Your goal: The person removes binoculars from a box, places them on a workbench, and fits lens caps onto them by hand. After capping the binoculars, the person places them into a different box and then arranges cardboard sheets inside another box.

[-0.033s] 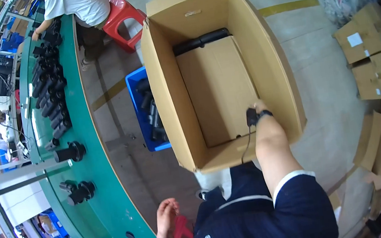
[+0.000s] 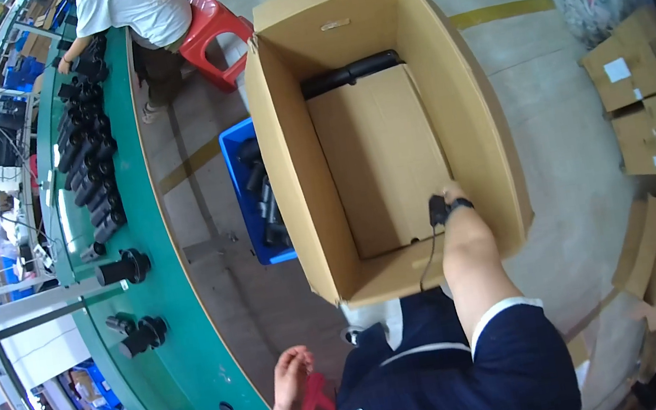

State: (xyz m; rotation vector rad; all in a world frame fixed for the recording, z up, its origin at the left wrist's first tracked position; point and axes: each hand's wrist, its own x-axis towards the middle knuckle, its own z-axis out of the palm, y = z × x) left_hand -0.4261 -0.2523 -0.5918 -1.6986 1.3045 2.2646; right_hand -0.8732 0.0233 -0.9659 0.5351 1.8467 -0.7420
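Observation:
My right hand (image 2: 452, 191) reaches down into a large open cardboard carton (image 2: 473, 107), at the right edge of a flat cardboard piece (image 2: 379, 146). Its fingers are mostly hidden, so a grip cannot be made out. Beside that wrist sits a small black box-shaped device (image 2: 438, 210) with a cable running back toward me. Black cylindrical parts (image 2: 351, 72) show past the far edge of the flat cardboard. My left hand (image 2: 292, 372) hangs between the green bench and my body, fingers loosely bent, holding nothing. A red object (image 2: 317, 399) is next to it.
A green workbench (image 2: 189, 378) on the left bears several black cylindrical parts (image 2: 87, 156). A blue bin (image 2: 233, 168) with similar parts stands against the carton. Beyond are a red stool (image 2: 212, 40) and a seated co-worker (image 2: 138, 13). Cartons (image 2: 633, 74) line the right.
The view has shifted slightly. My right hand stays at the cardboard's edge, and my left hand has moved only a little.

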